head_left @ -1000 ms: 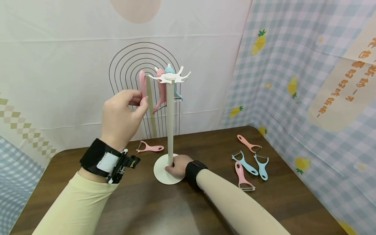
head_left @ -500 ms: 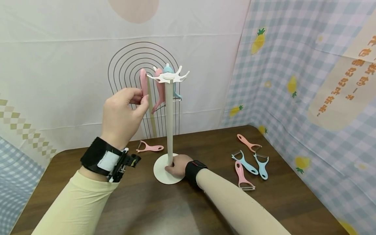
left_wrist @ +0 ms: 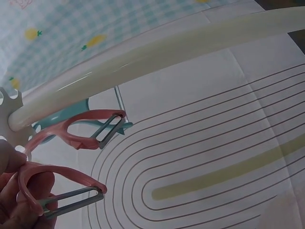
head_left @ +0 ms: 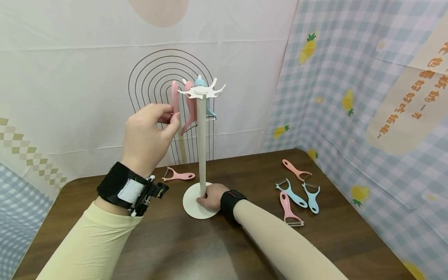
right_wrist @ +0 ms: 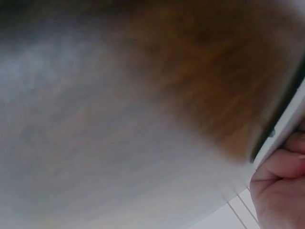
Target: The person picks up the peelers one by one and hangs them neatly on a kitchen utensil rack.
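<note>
My left hand pinches a pink peeler between thumb and fingers, handle end up, beside a left hook of the white hook stand. In the left wrist view the held peeler shows its blade end, close to another pink peeler. That hanging pink peeler and a blue peeler are on rear hooks. Low down, my right hand grips the stand at its round base. The right wrist view is mostly blurred, with curled fingers at the base's edge.
A pink peeler lies on the brown table left of the stand. On the right lie an orange-pink peeler, two blue peelers and a pink peeler. A white cloth hangs close behind the stand.
My left hand has moved slightly right and up, bringing the pink peeler's handle closer to the left hook. The right hand stays on the base.
</note>
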`<state>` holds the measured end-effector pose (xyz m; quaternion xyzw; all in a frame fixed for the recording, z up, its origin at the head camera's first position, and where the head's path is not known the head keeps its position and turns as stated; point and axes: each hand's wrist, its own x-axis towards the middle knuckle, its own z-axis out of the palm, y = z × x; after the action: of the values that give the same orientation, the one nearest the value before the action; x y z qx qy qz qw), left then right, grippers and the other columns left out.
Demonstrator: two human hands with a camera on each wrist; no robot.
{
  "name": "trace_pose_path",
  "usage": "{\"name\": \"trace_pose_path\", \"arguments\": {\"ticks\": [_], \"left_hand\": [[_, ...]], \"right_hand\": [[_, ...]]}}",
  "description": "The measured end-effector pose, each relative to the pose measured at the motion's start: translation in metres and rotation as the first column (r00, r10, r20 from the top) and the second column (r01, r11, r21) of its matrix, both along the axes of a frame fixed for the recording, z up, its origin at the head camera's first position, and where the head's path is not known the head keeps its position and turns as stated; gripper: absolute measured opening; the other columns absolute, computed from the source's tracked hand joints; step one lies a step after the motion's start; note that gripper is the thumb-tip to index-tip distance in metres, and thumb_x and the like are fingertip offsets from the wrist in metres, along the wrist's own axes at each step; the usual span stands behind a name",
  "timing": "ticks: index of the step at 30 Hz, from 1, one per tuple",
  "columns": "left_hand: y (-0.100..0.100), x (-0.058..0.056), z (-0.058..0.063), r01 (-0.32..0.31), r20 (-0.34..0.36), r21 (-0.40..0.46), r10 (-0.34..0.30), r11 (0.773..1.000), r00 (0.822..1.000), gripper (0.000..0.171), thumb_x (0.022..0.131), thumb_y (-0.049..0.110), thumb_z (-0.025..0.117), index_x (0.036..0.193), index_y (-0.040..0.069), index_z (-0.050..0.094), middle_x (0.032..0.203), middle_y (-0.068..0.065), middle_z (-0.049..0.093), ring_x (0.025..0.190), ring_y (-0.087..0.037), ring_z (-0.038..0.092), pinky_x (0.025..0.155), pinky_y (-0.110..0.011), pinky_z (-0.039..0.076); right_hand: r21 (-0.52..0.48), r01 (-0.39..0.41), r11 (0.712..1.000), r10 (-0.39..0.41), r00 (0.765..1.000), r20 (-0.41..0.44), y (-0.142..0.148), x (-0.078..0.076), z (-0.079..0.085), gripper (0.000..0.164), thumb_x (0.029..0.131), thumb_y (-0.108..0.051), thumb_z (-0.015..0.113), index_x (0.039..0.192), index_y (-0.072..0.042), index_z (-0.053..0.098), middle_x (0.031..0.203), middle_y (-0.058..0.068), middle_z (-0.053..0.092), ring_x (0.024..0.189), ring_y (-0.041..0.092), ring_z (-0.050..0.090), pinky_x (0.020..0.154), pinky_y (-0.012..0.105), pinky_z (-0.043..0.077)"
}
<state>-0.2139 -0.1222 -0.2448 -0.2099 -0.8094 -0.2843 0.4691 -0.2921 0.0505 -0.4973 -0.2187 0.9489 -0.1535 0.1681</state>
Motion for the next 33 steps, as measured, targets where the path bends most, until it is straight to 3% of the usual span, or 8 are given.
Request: {"name": "trace_pose_path", "arguments": {"ticks": [15, 25, 28, 30, 33], "left_hand": [[0.001, 0.003, -0.006, 0.028, 0.071, -0.029, -0.026, 0.999, 0.997, 0.015, 0.090, 0.011, 0.066, 0.099, 0.000, 0.070, 0.088, -0.010, 0.069, 0.080, -0.021, 0.064, 0.072, -0.038, 0.049], [-0.010, -0.003, -0.018, 0.042, 0.063, 0.038, -0.044, 0.998, 0.997, 0.039, 0.092, 0.019, 0.066, 0.124, -0.002, 0.057, 0.100, -0.015, 0.066, 0.095, -0.027, 0.065, 0.082, -0.042, 0.048], [-0.019, -0.009, -0.027, 0.018, 0.119, 0.068, -0.026, 0.998, 0.993, 0.041, 0.095, 0.023, 0.063, 0.128, -0.001, 0.055, 0.107, -0.017, 0.065, 0.103, -0.029, 0.062, 0.088, -0.045, 0.046], [-0.026, -0.015, -0.038, -0.015, 0.193, 0.072, 0.001, 0.997, 0.981, 0.045, 0.096, 0.027, 0.060, 0.131, 0.000, 0.053, 0.112, -0.017, 0.063, 0.107, -0.030, 0.060, 0.090, -0.047, 0.045], [-0.036, -0.027, -0.061, -0.055, 0.349, 0.029, 0.041, 0.998, 0.936, 0.052, 0.097, 0.034, 0.057, 0.137, 0.001, 0.047, 0.124, -0.019, 0.057, 0.114, -0.033, 0.055, 0.093, -0.050, 0.042]], "right_hand": [[-0.016, -0.011, 1.000, 0.011, 1.000, -0.007, 0.000, -0.004, -0.002, 0.041, 0.090, -0.052, 0.060, 0.102, -0.015, 0.071, 0.078, -0.008, 0.063, 0.072, 0.009, 0.057, 0.070, 0.028, 0.046], [-0.009, -0.021, 1.000, 0.020, 1.000, -0.022, 0.003, -0.004, -0.004, 0.040, 0.090, -0.053, 0.058, 0.100, -0.015, 0.071, 0.079, -0.008, 0.064, 0.074, 0.009, 0.058, 0.072, 0.028, 0.046], [-0.003, -0.034, 0.999, 0.034, 0.999, -0.032, 0.003, -0.005, -0.006, 0.040, 0.090, -0.053, 0.057, 0.099, -0.016, 0.070, 0.078, -0.008, 0.063, 0.074, 0.009, 0.057, 0.071, 0.027, 0.046], [-0.001, -0.039, 0.999, 0.039, 0.999, -0.029, 0.003, -0.005, -0.007, 0.040, 0.091, -0.053, 0.056, 0.098, -0.017, 0.070, 0.077, -0.009, 0.063, 0.073, 0.009, 0.057, 0.070, 0.027, 0.046], [-0.006, -0.038, 0.999, 0.037, 0.999, -0.027, 0.002, -0.004, -0.006, 0.038, 0.091, -0.052, 0.057, 0.097, -0.017, 0.070, 0.076, -0.008, 0.062, 0.073, 0.010, 0.057, 0.070, 0.027, 0.045]]}}
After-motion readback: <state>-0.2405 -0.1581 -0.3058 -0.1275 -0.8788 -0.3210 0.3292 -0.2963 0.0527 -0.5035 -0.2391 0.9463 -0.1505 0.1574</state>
